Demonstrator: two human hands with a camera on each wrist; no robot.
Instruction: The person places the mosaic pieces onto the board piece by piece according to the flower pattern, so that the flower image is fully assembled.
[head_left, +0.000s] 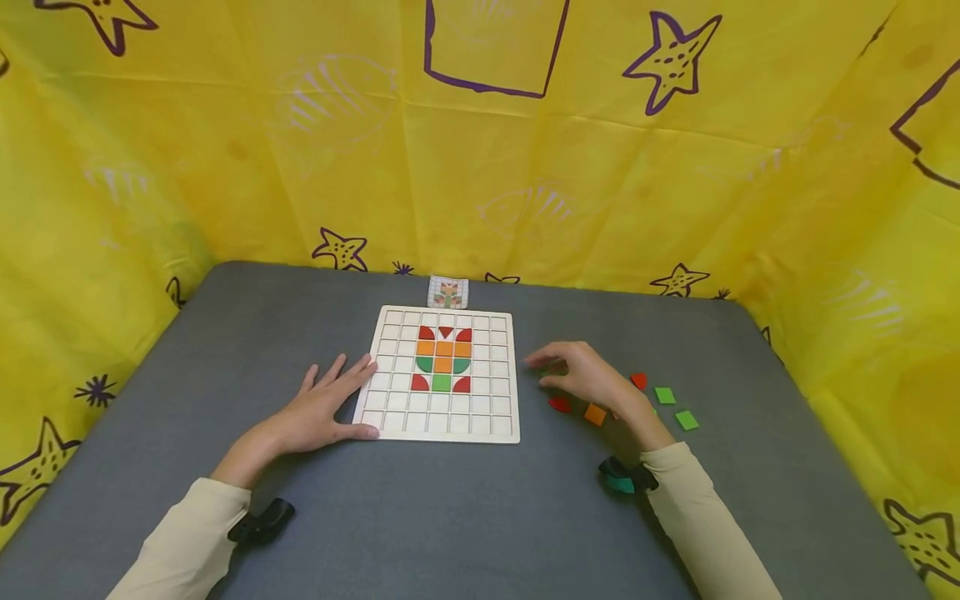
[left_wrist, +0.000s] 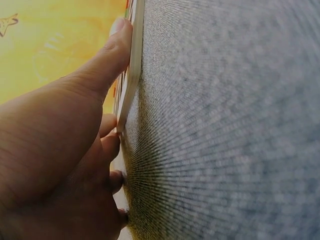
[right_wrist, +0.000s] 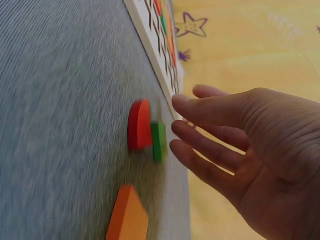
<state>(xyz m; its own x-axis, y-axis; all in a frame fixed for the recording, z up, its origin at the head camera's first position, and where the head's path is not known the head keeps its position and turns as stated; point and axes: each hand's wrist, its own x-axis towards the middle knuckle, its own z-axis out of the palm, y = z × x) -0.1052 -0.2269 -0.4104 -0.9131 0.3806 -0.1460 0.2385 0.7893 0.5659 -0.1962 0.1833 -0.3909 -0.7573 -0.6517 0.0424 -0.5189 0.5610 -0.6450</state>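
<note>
With the board (head_left: 442, 373) steadied at its left edge by the flat left hand (head_left: 330, 404), the red piece (right_wrist: 139, 124), lying just right of the board under the empty, spread-fingered right hand (head_left: 585, 375), is best pinched by its edges.

We see a square pale wooden grid board (head_left: 442, 375) lying flat at centre, holding a red, orange and green flower pattern. Loose red, orange and green wooden tiles (head_left: 595, 413) lie scattered at its 3 o'clock.

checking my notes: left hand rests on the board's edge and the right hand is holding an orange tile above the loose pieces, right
Not quite. The right hand holds nothing: the right wrist view shows its fingers straight and empty above the loose pieces; the orange tile lies on the table. The left hand does rest on the board.
</note>
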